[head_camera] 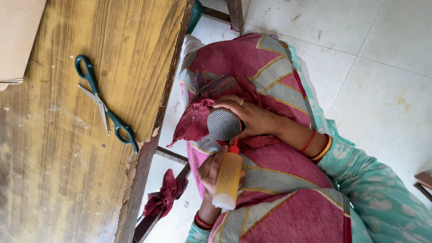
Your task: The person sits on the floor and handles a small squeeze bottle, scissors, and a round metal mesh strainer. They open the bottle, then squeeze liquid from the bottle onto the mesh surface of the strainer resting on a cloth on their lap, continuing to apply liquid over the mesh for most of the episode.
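A wooden desk (67,157) at left carries green-handled scissors (104,108). Over the lap, the right hand (252,118) has its fingers curled around a round mesh-faced speaker (223,124). Just below, the left hand (215,171) wraps fingers about a red-nozzled glue bottle (228,177), its tip touching the speaker's rim.

Round grey perforated metal mesh piece (223,124), matt. Translucent amber plastic squeeze bottle (228,180), smooth, red-tipped. Worn yellowish wooden tabletop (54,171), rough, scratched. Green-handled steel scissors (105,104), glossy. Crumpled maroon cloth (198,117), soft.

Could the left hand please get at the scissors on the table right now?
Probably not at once: the left hand is full with the bottle, though the scissors lie uncovered on the table.
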